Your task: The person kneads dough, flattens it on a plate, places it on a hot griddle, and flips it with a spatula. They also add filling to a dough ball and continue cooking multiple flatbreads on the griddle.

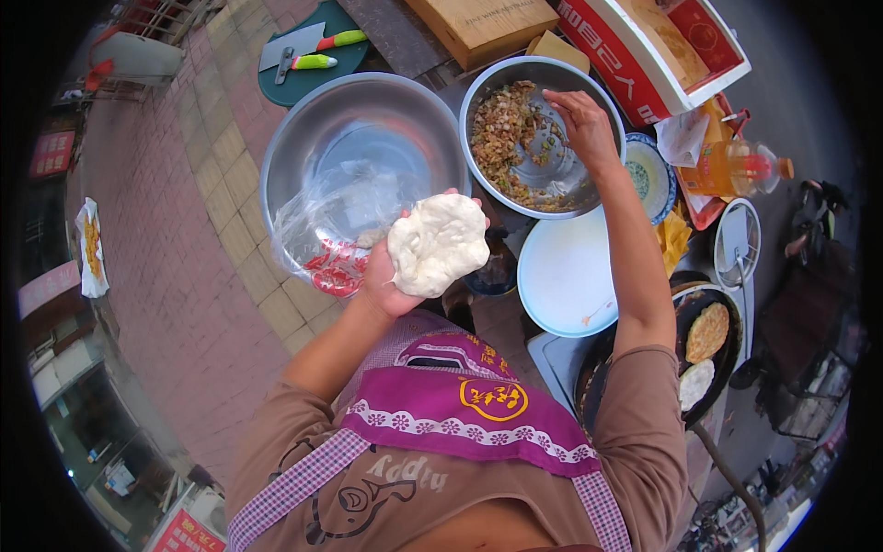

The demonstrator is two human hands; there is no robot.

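My left hand (386, 279) holds a flattened round of soft white dough (439, 245) on its upturned palm, with fingertips showing past the far edge. Below it is a large steel basin (365, 131), in which lie a crumpled clear plastic bag (331, 207) with red print and a bit of dough. My right hand (583, 121) reaches over a smaller steel bowl (566, 169). Chopped filling (503, 131) with green bits lies along that bowl's left and near side. The right fingers are bunched together near the far rim; whether they grip anything is hidden.
A pale blue-rimmed round lid or tray (569, 276) lies below the bowl. At right, a black pan (724, 386) holds a browned flatbread (708, 332) and a pale one (695, 385). An oil bottle (731, 169), a wooden box (483, 27) and a cutting board with a cleaver (293, 48) surround the bowls.
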